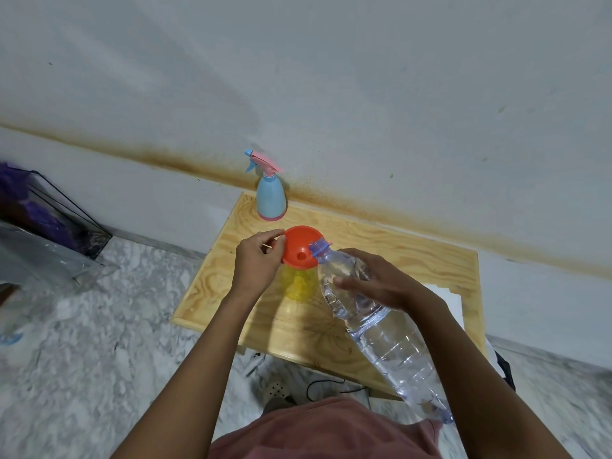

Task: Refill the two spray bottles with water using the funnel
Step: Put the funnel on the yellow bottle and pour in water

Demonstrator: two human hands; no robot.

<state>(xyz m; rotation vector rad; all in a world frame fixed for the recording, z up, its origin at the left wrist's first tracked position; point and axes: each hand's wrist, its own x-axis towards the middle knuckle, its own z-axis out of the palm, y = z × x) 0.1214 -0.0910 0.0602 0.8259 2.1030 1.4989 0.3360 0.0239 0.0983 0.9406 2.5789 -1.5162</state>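
Observation:
An orange funnel [299, 246] sits in the neck of a yellow translucent bottle [298, 282] near the middle of the wooden table [231, 279]. My left hand [257, 262] pinches the funnel's left rim. My right hand [381, 279] grips a large clear water bottle [384, 332], tilted so that its open mouth rests over the funnel's right edge. A blue spray bottle with a pink trigger head [270, 193] stands upright at the table's far edge by the wall, apart from both hands.
White paper [452, 303] lies on the table's right side. A black wire rack with purple items [43, 207] and clear plastic stand on the marble floor at left. A cable [328, 385] and a sandal lie under the table's near edge.

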